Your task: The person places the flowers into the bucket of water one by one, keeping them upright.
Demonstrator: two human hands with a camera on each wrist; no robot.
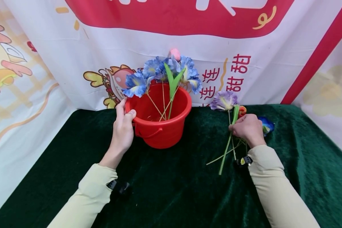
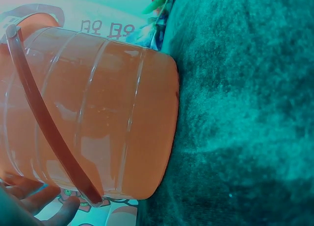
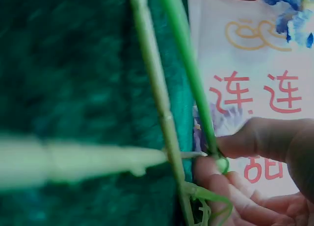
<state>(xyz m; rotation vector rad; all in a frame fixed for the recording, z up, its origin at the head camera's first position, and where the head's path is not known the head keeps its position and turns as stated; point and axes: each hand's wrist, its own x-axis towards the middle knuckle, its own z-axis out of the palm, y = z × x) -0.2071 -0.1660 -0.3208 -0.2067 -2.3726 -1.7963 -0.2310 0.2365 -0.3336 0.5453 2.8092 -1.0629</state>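
A red bucket [image 1: 163, 136] stands upright on the cloth, its handle hanging down the side. My left hand [image 1: 122, 129] grips its rim at the left, thumb on top. In the bucket stand several blue irises [image 1: 136, 84] and a pink tulip [image 1: 175, 54] with green leaves. To the right, my right hand [image 1: 248, 128] pinches a green flower stem [image 3: 189, 59] between thumb and fingers. Around this hand are a purple flower [image 1: 223, 100], a red-orange bloom [image 1: 242, 110] and a deep blue flower [image 1: 266, 125]. Which bloom the pinched stem carries, I cannot tell.
Dark green velvet cloth [image 1: 171, 190] covers the table. Behind its back edge hangs a white printed banner [image 1: 211, 47] with red lettering and cartoon figures. Loose thin stems [image 1: 220, 156] cross one another below my right hand.
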